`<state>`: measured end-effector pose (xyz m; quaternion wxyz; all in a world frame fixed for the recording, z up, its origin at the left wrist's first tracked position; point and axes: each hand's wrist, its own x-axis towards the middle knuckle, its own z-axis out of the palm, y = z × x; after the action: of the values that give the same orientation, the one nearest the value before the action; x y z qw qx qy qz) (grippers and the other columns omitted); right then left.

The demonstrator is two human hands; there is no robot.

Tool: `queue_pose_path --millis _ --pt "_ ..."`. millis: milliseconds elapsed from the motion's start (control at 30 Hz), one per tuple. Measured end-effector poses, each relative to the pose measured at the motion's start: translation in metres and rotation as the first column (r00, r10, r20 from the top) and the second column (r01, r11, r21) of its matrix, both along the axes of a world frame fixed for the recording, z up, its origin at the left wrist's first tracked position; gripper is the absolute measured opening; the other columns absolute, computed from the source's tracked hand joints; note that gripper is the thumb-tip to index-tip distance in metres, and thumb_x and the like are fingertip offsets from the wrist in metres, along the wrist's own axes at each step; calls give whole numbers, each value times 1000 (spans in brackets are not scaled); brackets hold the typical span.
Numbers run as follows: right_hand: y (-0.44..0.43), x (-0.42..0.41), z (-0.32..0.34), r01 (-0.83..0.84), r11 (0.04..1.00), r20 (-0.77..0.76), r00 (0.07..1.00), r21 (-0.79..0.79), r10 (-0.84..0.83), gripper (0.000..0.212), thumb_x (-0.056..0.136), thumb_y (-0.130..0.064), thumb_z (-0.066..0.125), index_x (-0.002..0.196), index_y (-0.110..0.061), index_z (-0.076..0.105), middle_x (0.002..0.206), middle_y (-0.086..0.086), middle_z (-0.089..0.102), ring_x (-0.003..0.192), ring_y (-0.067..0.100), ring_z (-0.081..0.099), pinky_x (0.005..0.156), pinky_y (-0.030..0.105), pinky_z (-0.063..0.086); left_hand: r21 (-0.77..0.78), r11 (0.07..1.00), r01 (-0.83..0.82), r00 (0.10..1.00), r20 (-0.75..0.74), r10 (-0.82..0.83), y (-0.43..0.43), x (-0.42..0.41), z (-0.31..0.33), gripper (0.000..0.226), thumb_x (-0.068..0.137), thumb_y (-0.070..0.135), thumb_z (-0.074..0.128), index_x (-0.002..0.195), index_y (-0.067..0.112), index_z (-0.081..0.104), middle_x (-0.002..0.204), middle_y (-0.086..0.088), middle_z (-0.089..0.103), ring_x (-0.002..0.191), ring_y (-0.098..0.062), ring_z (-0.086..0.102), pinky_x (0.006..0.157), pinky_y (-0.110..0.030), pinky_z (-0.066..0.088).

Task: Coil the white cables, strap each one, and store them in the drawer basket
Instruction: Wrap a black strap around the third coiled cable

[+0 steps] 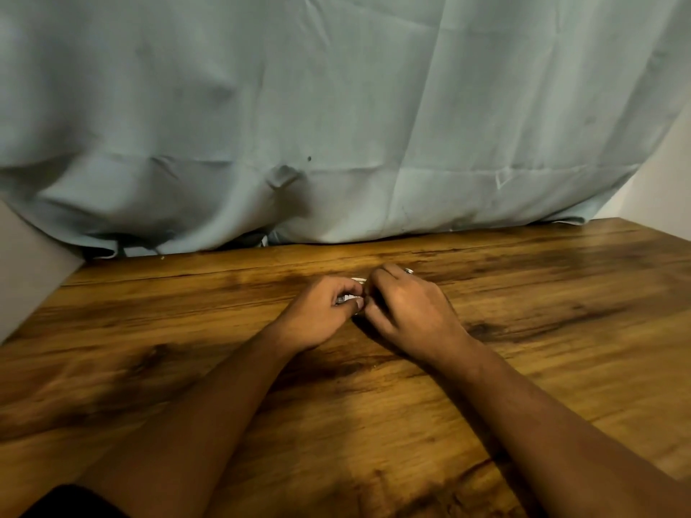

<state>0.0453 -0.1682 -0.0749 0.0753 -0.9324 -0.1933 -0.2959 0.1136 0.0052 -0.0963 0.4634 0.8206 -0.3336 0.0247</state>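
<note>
Head cam: both hands meet near centre of brown wood-grain table point(561, 330), a bit toward 12 o'clock. Left hand point(325, 312) has fingers & thumb curled round thin white cable point(358, 280); I see only slivers of it btwn the fingers. Right hand point(407, 308), at 3 o'clock of the left and touching it, curls fingers & thumb onto same cable. Can't tell how much cable sits under the palms. Silver ring point(408, 271) on a right finger. Pale blue-green cloth curtain point(336, 106) hangs along table's 12 o'clock edge. Dark sleeve point(74, 502) at 7 o'clock corner.
</note>
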Motion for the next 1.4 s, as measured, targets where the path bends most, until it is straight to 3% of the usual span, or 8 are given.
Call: queue_pose_path --millis 167,400,500,600,733,900,1033,1400 --pt "-2 4 -5 -109 914 -48 989 390 138 7 93 -26 59 95 -20 59 93 -6 58 84 14 55 72 39 47 -14 1000 5 998 60 -5 0 -2 2 17 88 19 61 95 24 76 90 9 76 87 0 62 86 -41 54" --pt "-3 15 -8 -101 544 -149 906 833 396 15 89 -31 63 89 -15 65 78 6 64 72 29 56 68 57 50 -1 1000 -9 998 58 9 0 1 1 20 95 14 63 103 27 77 94 11 76 87 -2 64 85 -36 52" --pt "-13 17 -2 -14 366 -179 854 930 488 2 94 -12 69 94 -14 69 75 6 64 70 24 60 71 39 51 -8 1000 -13 1000 22 13 -1 1 -2 17 94 18 64 104 25 77 101 13 76 97 -4 67 94 -36 53" --pt "-31 16 2 -26 507 -201 899 862 388 12 97 4 64 99 -7 69 83 4 70 72 4 67 70 22 56 -26 999 -27 1000 -1 27 -1 0 -1 21 95 16 65 107 30 76 110 14 75 106 -2 67 102 -35 51" --pt "-33 14 -3 8 672 -341 866 740 365 13 86 -8 80 91 -19 78 90 13 74 80 20 67 82 51 60 -20 999 -28 1000 6 28 0 -1 0 18 94 18 69 107 29 75 102 14 76 99 -3 69 95 -35 54" --pt "-24 17 -5 -81 811 -249 930 579 271 19 81 -13 86 98 -21 81 92 -1 66 81 14 64 77 35 53 -119 992 -29 997 -77 20 2 -1 -6 23 91 19 72 107 34 65 87 8 75 74 -5 65 71 -34 51" --pt "-23 16 -4 -104 878 -215 950 467 227 19 83 -15 84 99 -24 79 90 -14 62 84 3 60 77 28 51 -119 993 -11 996 -91 0 1 -3 -3 28 92 13 72 113 31 64 85 12 71 72 1 61 68 -25 46" --pt "-24 19 -5 -158 902 -105 971 402 216 7 89 -24 76 93 -21 71 95 -8 62 92 10 56 79 32 46 -142 989 33 994 -98 -48 2 -4 -5 28 85 42 73 110 31 66 108 0 74 108 -25 69 100 -57 51"
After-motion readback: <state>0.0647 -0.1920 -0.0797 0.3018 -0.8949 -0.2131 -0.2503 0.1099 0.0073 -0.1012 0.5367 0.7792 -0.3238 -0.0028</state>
